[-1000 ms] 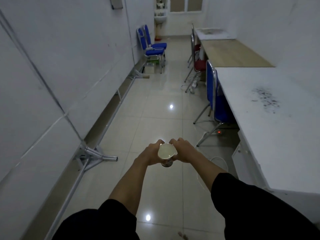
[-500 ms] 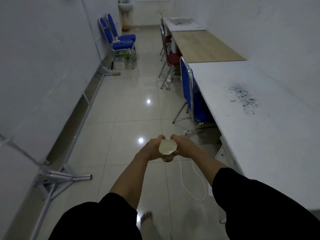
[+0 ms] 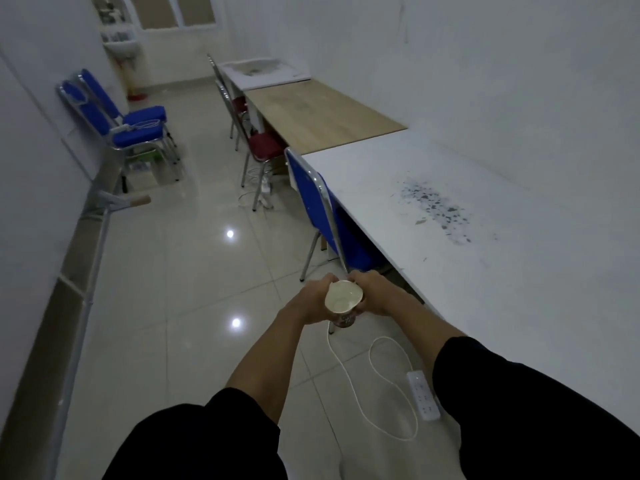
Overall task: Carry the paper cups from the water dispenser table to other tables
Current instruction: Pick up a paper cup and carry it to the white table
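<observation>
**Item held:** paper cup, white inside, mouth open toward the camera, with dark print on the lower wall. It is in the air over the floor, just off the near edge of the white desk and not touching it. Whether more cups are nested inside cannot be told.

**Left hand**: on the cup's left side, fingers curled round the wall near the rim.

**Right hand**: on the cup's right side, fingers likewise wrapped on the cup. Both forearms are bare, in black sleeves.

**White desk:** runs along the right wall and has a patch of dark specks on its top.

**Wooden desk**: butts against the far end of the white desk.

**Far white desk**: beyond the wooden one, its top stained.

**Blue chair**: pushed in at the white desk, its back toward the aisle.

**Red chair**: at the wooden desk, with another chair frame behind it.

**Stacked blue chairs**: against the left wall.

**Power strip**: white, on the floor beside the white desk, below the right forearm.

**White cable**: looped on the tiles and passing under the cup.

**Wall basin**: at the far left end of the room.
</observation>
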